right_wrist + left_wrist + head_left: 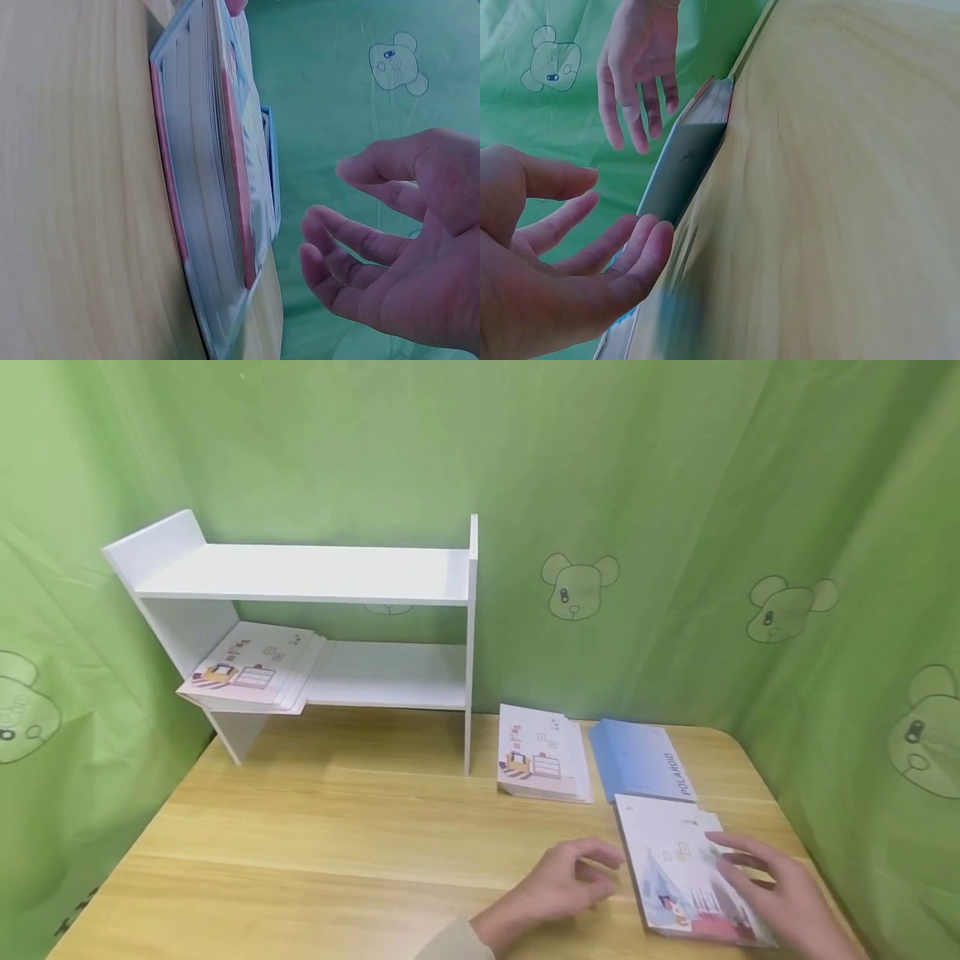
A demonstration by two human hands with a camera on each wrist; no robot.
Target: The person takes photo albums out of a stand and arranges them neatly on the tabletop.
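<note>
A thick hardcover photo album [675,868] with a pale, drawn-on cover lies flat at the right front of the table. The right wrist view shows the album's page edges [199,150] between red and light-blue cover edges. On its left side my left hand [566,881] hovers with loosely bent, spread fingers, and it holds nothing. My right hand [780,881] is over the album's right part, thumb and fingers apart. In the left wrist view, the spine side of the album [682,161] stands between my left hand [570,255] and my right hand [641,67].
Behind the album lies a blue one marked POLAROID [641,760], with a cream album [540,756] to its left. A white two-tier shelf [390,677] stands at the back left; another cream album [251,668] overhangs its lower board. Green curtain [660,468] surrounds the table.
</note>
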